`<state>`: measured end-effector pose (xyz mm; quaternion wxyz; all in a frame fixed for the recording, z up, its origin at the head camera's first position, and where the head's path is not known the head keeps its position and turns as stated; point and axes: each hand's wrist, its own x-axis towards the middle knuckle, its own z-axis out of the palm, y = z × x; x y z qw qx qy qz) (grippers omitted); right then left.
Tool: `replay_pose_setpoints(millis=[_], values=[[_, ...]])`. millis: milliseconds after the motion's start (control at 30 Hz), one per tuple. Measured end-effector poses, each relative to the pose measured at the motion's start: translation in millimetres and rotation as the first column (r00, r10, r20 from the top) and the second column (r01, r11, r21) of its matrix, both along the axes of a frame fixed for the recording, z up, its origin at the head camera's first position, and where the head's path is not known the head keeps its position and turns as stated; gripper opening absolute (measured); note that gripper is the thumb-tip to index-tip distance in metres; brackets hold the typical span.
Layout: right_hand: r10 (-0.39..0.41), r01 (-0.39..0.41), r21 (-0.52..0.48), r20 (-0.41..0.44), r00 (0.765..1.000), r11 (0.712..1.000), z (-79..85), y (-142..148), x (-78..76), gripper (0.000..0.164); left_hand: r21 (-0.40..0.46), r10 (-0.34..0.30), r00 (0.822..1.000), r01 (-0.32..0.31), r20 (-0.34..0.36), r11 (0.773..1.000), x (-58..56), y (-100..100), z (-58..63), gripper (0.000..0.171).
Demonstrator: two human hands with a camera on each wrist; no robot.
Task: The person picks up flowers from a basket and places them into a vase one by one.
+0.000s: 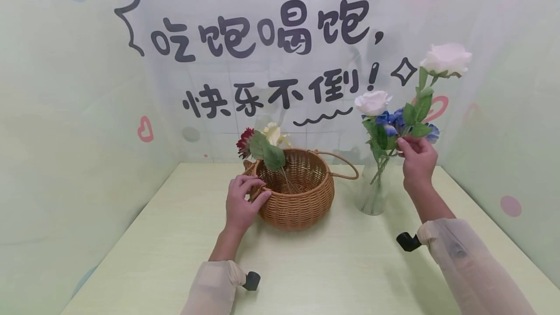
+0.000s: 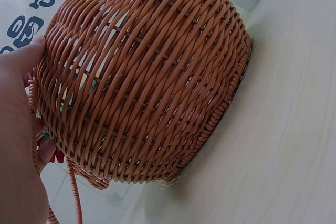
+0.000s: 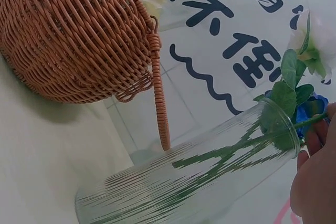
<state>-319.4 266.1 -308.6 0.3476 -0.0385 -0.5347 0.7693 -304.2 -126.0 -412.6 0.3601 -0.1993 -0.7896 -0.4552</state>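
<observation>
While your right hand (image 1: 420, 162) is pinching a green stem (image 3: 315, 119) just at the mouth of the glass vase (image 1: 366, 198), the tall white rose (image 1: 446, 58) is rising above your fingers and leaning toward the table's right edge. One cut stem end is showing partway down inside the glass. The vase itself is standing upright near the back right corner of the table (image 1: 315, 271), and it is also holding a shorter white rose (image 1: 373, 103), whose head is sitting lower and to the left. Some blue flowers (image 1: 397, 118) are crowding around the mouth, close beside your fingers.

To the left of the vase, the brown wicker basket (image 1: 297, 210) is standing nearer the table's back edge than its front edge. Your left hand (image 1: 242, 203) is gripping the basket's rim on its left side; some of those fingertips are hiding behind the wicker. Your two hands are working well apart from each other. A red flower (image 1: 246, 143) and a yellow flower (image 1: 273, 134) are leaning at the basket's back left rim, with broad green leaves (image 1: 274, 157) hanging in front of them. A handle (image 1: 357, 171) is jutting from the basket toward the vase.

Farther out, sheer pale sleeves (image 1: 470, 256) are covering your forearms, and dark writing (image 1: 245, 100) is running across the wall behind the table.
</observation>
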Motion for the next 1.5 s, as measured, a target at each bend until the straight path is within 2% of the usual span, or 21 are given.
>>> replay_pose_setpoints(millis=[200, 333, 900, 1233, 1500], values=[[-0.052, 0.05, 0.03, 0.081, 0.995, 0.998, -8.5, -0.3, 1.1, 0.013, 0.002, 0.0, 1.0, 0.0, 0.018, 1.0, 0.6, 0.5, 0.6, 0.023], [-0.041, 0.041, -0.005, 0.114, 0.993, 0.999, -14.1, 0.2, 1.7, 0.013, -0.002, -0.001, 1.0, 0.001, 0.02, 1.0, 0.6, 0.9, 0.7, 0.023], [0.031, -0.018, -0.149, 0.083, 0.996, 0.989, -28.5, -2.3, 2.4, 0.012, 0.011, -0.007, 1.0, 0.007, -0.01, 1.0, -0.7, 0.7, -0.2, 0.022], [0.062, -0.039, -0.139, 0.161, 0.985, 0.99, -46.7, 0.1, 12.4, 0.008, 0.013, 0.004, 1.0, -0.004, 0.002, 1.0, -0.5, 0.2, -1.4, 0.022], [0.079, -0.057, -0.14, 0.15, 0.986, 0.988, -58.2, -3.7, 20.4, 0.009, 0.01, 0.004, 1.0, -0.004, -0.002, 1.0, -1.4, 0.6, -2.5, 0.022]])
